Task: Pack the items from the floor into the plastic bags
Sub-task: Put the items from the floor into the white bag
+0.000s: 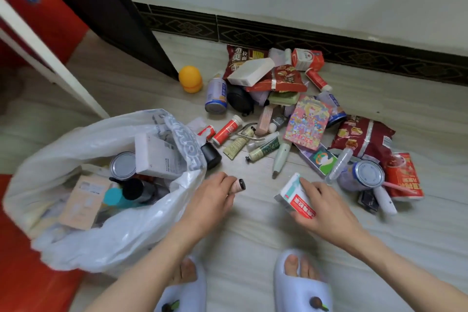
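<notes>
The left hand (pixel 215 195) is closed around a small pinkish cylindrical bottle with a black cap (pixel 237 185), the cap poking out past the fingertips. Just to the left of that hand gapes the translucent white plastic bag (pixel 101 243), its rim touching the wrist; inside it lie a silver-topped can (pixel 123 164), a white rectangular carton (pixel 159 157), a beige flat packet (pixel 83 201) and a teal-capped bottle (pixel 115 197).

The right hand (pixel 320 208) grips a white and red cardboard box (pixel 296 197), fingers over its top edge and thumb beneath, the box tilted just above the pale wood-grain floor (pixel 253 223).

Beyond both hands the remaining items lie scattered: a red and white tube (pixel 226 129), a pale green pen-shaped device (pixel 281 157), a colourful glittery card packet (pixel 307 121), a dark red snack bag (pixel 362 135) and an orange plastic egg-shaped container (pixel 190 79) farthest off by the dark door frame. A second can (pixel 367 175) lies just beyond the right hand.
</notes>
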